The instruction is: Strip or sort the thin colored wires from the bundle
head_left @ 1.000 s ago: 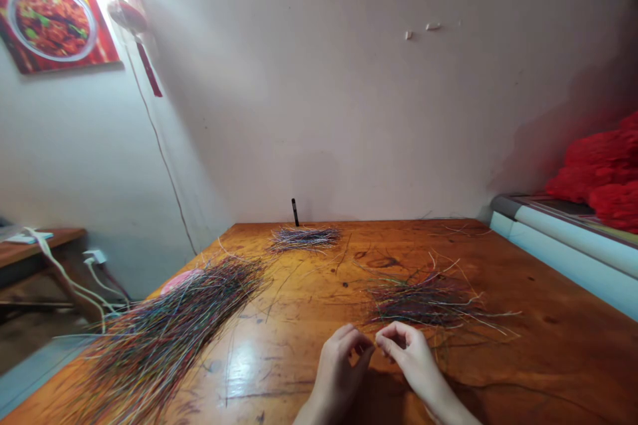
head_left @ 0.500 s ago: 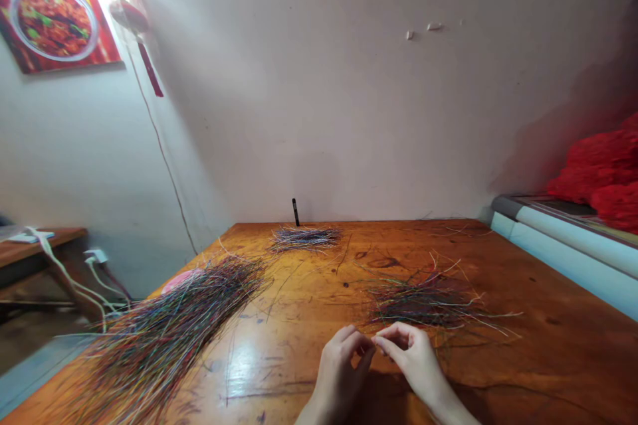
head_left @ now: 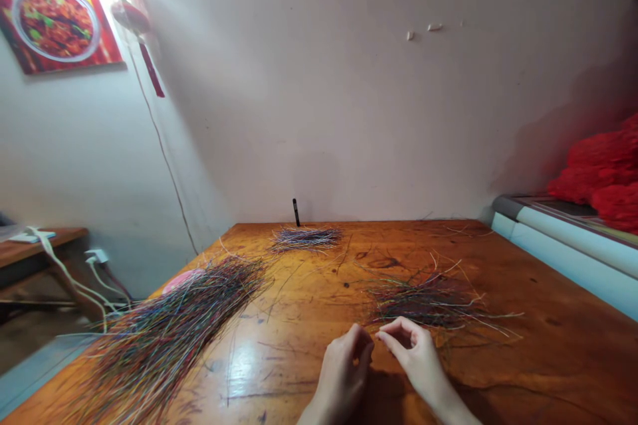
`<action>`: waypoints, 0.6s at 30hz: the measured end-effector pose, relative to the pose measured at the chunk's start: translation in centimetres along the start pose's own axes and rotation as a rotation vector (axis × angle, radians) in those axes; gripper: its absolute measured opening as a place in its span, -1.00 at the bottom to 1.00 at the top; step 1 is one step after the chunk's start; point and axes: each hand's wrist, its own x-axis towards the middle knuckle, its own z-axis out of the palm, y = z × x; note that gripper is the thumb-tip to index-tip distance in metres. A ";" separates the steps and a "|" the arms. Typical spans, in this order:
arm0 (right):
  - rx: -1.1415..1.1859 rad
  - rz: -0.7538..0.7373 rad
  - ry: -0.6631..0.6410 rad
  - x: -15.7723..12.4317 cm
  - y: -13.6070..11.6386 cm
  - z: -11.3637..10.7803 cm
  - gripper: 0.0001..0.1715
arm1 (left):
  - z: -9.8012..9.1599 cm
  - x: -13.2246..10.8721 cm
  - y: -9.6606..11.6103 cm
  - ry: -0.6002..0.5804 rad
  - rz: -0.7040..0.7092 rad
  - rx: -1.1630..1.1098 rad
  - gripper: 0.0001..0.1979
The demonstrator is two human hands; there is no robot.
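Since the earlier frame, the two hands have come a little apart: the fingertips that almost met now leave a small gap, and the right hand [head_left: 416, 358] has lifted its fingers slightly. The left hand [head_left: 341, 372] is loosely curled, with thumb and fingers drawn together, and the right hand is bent, with its thumb and first finger close to each other. Both look as if they pinch something very thin, perhaps a single wire, but from this head view it is too fine to be sure.

The hands are over the wooden table top [head_left: 279, 372], just below a loose pile of thin coloured wires [head_left: 423, 302]. The strands in this pile cross in many directions. A much larger bundle of coloured wires [head_left: 169, 325] lies to the left, and its strands mostly run one way, which suggests it is kept in order on purpose. A small, neater bundle of wires [head_left: 306, 237] lies near the far edge, beside a small black object [head_left: 296, 212] standing upright. A pink object [head_left: 182, 281] lies partly under the large bundle, and red fluffy material [head_left: 595, 172] is heaped on a chest freezer [head_left: 548, 239].
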 end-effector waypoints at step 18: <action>0.098 0.034 0.181 1.0 0.2 -1.3 -0.70 | -0.7 0.2 -0.9 -0.099 -0.018 0.390 -0.75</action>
